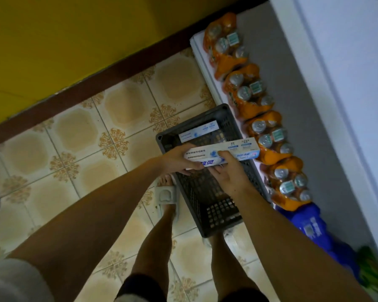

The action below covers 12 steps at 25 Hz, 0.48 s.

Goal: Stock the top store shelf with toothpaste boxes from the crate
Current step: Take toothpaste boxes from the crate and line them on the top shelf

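A dark plastic crate (214, 214) stands on the tiled floor by my feet. Both hands hold white and blue toothpaste boxes (238, 149) above it. My left hand (177, 160) grips the left end of the stacked boxes. My right hand (229, 173) holds them from below and in front, with the thumb on top. Two more toothpaste boxes (199, 131) lie in the far end of the crate. The top shelf (347, 62) is the white surface at the upper right, seen from above.
Shrink-wrapped orange packs of cans (249, 92) line a lower shelf right of the crate. A blue bag (310, 229) and green items sit below them. My feet in pale slippers (167, 197) stand beside the crate. A yellow wall with a brown skirting runs at the upper left.
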Each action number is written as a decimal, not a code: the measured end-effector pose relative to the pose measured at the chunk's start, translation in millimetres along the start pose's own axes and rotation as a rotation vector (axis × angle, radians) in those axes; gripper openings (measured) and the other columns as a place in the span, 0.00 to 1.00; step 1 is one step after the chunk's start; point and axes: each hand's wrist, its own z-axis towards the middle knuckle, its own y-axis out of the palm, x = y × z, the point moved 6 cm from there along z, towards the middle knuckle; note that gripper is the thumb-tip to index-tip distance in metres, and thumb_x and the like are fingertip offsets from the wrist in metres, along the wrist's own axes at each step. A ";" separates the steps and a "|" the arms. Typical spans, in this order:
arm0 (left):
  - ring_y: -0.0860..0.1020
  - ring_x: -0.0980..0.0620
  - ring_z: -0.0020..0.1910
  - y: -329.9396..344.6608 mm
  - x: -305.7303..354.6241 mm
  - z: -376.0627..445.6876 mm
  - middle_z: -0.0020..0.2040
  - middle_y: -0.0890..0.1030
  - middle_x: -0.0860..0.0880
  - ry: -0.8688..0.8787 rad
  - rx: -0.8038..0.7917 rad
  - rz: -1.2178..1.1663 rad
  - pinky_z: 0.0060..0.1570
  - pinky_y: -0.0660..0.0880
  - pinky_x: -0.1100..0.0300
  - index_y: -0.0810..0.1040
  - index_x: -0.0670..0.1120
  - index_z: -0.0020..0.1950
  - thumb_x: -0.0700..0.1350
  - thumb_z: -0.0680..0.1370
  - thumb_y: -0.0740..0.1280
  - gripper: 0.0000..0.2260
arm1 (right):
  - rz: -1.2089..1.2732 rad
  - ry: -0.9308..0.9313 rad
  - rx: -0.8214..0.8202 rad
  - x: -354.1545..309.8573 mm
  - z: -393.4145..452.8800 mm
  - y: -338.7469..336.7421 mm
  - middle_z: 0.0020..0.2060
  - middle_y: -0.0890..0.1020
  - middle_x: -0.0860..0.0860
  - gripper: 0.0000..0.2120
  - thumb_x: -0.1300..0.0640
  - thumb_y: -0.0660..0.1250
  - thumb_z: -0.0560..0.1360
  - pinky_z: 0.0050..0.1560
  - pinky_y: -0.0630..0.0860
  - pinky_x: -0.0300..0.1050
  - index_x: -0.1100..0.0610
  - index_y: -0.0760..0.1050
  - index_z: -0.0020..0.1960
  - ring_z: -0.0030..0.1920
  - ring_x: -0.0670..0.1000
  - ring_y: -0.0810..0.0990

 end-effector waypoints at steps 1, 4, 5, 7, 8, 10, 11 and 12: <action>0.76 0.47 0.60 7.4 9.0 -18.8 0.63 0.73 0.47 0.011 0.001 -0.031 0.55 0.80 0.52 0.69 0.48 0.68 0.41 0.76 0.72 0.23 | 0.003 -0.003 -0.017 -4.8 -21.3 3.8 0.54 0.82 0.57 0.11 0.63 0.64 0.78 0.51 0.83 0.48 0.53 0.71 0.59 0.53 0.55 0.83; 0.77 0.48 0.57 26.4 42.6 -76.6 0.61 0.75 0.47 0.049 0.005 0.025 0.47 0.81 0.59 0.71 0.46 0.68 0.42 0.75 0.73 0.22 | 0.020 -0.010 -0.054 -15.7 -85.6 11.9 0.58 0.80 0.59 0.16 0.64 0.65 0.77 0.57 0.80 0.51 0.54 0.69 0.63 0.57 0.56 0.82; 0.78 0.49 0.55 32.1 53.8 -94.8 0.60 0.76 0.47 0.051 -0.013 0.059 0.43 0.80 0.61 0.72 0.45 0.67 0.41 0.75 0.73 0.22 | 0.019 -0.019 -0.058 -18.7 -107.6 15.0 0.59 0.80 0.59 0.16 0.64 0.65 0.77 0.60 0.78 0.52 0.54 0.69 0.63 0.59 0.57 0.81; 0.78 0.50 0.53 43.0 78.8 -128.5 0.57 0.76 0.48 0.047 -0.073 0.128 0.41 0.80 0.64 0.72 0.44 0.67 0.39 0.75 0.72 0.21 | 0.020 -0.042 -0.076 -27.5 -149.9 22.0 0.59 0.80 0.60 0.15 0.64 0.65 0.77 0.63 0.76 0.55 0.54 0.69 0.61 0.60 0.58 0.80; 0.78 0.50 0.52 48.2 93.8 -146.6 0.57 0.76 0.48 0.048 -0.108 0.158 0.42 0.80 0.63 0.73 0.44 0.67 0.38 0.76 0.72 0.21 | 0.008 -0.072 -0.087 -36.5 -172.9 25.8 0.58 0.80 0.60 0.14 0.64 0.66 0.78 0.62 0.77 0.55 0.54 0.70 0.61 0.59 0.58 0.81; 0.80 0.50 0.52 49.9 118.9 -176.5 0.58 0.77 0.47 0.059 -0.158 0.198 0.47 0.81 0.60 0.73 0.46 0.68 0.38 0.76 0.71 0.20 | -0.030 -0.156 -0.093 -62.4 -211.8 37.8 0.54 0.83 0.58 0.12 0.63 0.67 0.78 0.56 0.80 0.53 0.56 0.72 0.59 0.53 0.56 0.83; 0.80 0.50 0.53 46.9 131.2 -190.4 0.59 0.78 0.47 0.069 -0.171 0.208 0.48 0.81 0.59 0.73 0.46 0.68 0.38 0.76 0.71 0.20 | -0.044 -0.211 -0.093 -78.7 -231.1 45.0 0.52 0.84 0.57 0.10 0.63 0.67 0.77 0.52 0.81 0.52 0.57 0.73 0.58 0.51 0.55 0.84; 0.80 0.49 0.53 42.9 142.4 -203.2 0.58 0.78 0.47 0.077 -0.176 0.204 0.50 0.81 0.57 0.74 0.46 0.67 0.38 0.76 0.71 0.20 | -0.064 -0.270 -0.086 -94.1 -248.6 50.9 0.51 0.84 0.57 0.10 0.62 0.69 0.77 0.51 0.82 0.52 0.58 0.74 0.57 0.52 0.55 0.84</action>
